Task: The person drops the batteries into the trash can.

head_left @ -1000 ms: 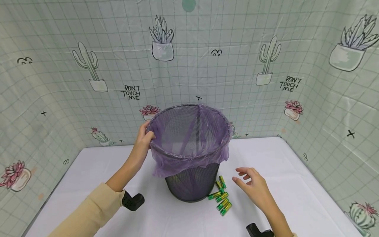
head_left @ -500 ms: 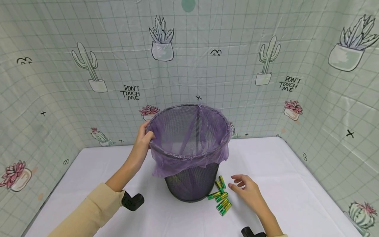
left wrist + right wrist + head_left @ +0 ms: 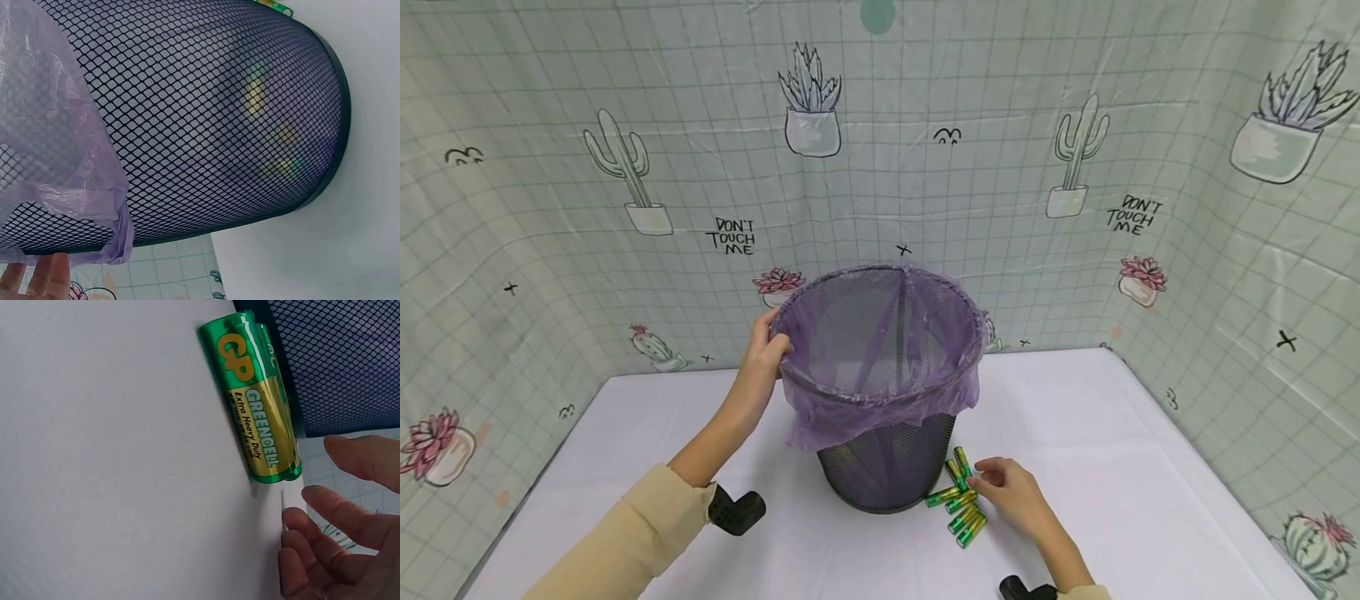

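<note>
A black mesh wastebasket (image 3: 887, 471) stands on the white table, lined with a purple plastic bag (image 3: 842, 421) folded over its rim. My left hand (image 3: 763, 358) grips the rim and bag at the left, thumb on the inside; its fingertips (image 3: 59, 275) show low in the left wrist view. Several green and yellow AA batteries (image 3: 972, 531) lie beside the basket's base on the right. Over their right side is my right hand (image 3: 1017, 497), fingers loosely bent, thumb and forefinger apart in the right wrist view, close to a GP Greencell battery (image 3: 250, 406).
Yellow-green shapes (image 3: 255, 94) show through the mesh near the basket's bottom. Black wrist devices (image 3: 737, 510) sit at both cuffs. Behind the table (image 3: 1060, 400) hangs a checked cloth (image 3: 880, 192) printed with cacti, which also runs along both sides.
My right hand has moved left and down to the batteries. The left hand stays on the rim, and the basket and batteries keep their places.
</note>
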Tool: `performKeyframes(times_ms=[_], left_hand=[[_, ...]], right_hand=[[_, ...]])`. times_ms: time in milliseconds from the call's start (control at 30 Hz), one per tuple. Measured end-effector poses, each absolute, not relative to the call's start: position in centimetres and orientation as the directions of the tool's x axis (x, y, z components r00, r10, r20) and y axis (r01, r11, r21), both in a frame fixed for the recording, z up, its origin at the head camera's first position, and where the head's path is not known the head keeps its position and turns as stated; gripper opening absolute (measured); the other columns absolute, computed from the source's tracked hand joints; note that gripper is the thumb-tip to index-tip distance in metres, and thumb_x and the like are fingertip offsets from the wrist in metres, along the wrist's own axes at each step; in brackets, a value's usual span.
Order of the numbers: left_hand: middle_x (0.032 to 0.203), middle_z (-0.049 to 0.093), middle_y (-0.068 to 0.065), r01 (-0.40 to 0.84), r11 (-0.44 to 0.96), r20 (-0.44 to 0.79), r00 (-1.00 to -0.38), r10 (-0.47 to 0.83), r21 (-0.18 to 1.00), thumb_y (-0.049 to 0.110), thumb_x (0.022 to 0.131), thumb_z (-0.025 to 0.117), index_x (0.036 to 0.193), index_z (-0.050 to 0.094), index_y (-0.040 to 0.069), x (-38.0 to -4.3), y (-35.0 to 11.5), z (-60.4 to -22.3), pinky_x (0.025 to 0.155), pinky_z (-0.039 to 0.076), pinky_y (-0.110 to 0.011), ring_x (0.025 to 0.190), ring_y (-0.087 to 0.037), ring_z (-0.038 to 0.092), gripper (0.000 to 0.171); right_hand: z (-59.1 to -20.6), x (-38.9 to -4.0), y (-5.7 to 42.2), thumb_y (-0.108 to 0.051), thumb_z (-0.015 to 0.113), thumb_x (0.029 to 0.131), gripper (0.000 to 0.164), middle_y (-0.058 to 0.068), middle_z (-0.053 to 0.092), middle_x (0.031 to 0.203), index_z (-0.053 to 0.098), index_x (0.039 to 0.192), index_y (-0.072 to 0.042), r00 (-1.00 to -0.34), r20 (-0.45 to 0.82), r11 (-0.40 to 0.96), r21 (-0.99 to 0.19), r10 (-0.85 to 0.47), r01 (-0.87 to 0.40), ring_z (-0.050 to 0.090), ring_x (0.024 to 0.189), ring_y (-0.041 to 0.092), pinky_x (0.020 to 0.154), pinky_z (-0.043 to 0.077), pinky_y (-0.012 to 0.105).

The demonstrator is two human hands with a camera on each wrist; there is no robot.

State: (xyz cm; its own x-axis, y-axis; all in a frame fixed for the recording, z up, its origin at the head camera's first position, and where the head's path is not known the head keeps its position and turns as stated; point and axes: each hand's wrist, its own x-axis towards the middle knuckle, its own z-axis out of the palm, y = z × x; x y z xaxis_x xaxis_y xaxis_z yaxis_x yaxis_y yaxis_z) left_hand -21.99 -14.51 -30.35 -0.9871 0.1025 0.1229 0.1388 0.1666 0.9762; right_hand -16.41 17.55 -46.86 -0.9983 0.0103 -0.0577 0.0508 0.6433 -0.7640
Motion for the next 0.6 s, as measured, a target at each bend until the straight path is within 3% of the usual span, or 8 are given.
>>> performKeyframes(times_ms=[600], left_hand=[[0.143,0.028,-0.014,0.132,0.18,0.116,-0.988,0.097,0.975,0.015,0.084,0.034,0.146,0.013,0.011,-21.6,-14.3,-30.3,0.086,0.033,-0.032,0.109,-0.025,0.036,0.066]], right_hand=[[-48.0,-16.9,17.1,-0.016,0.065,0.081,0.022,0.009,0.05,0.081,0.063,0.091,0.004,-0.999,0.009,0.651,-0.759,0.036,0.017,0.043,0.074,0.017,0.064,0.035,0.028]])
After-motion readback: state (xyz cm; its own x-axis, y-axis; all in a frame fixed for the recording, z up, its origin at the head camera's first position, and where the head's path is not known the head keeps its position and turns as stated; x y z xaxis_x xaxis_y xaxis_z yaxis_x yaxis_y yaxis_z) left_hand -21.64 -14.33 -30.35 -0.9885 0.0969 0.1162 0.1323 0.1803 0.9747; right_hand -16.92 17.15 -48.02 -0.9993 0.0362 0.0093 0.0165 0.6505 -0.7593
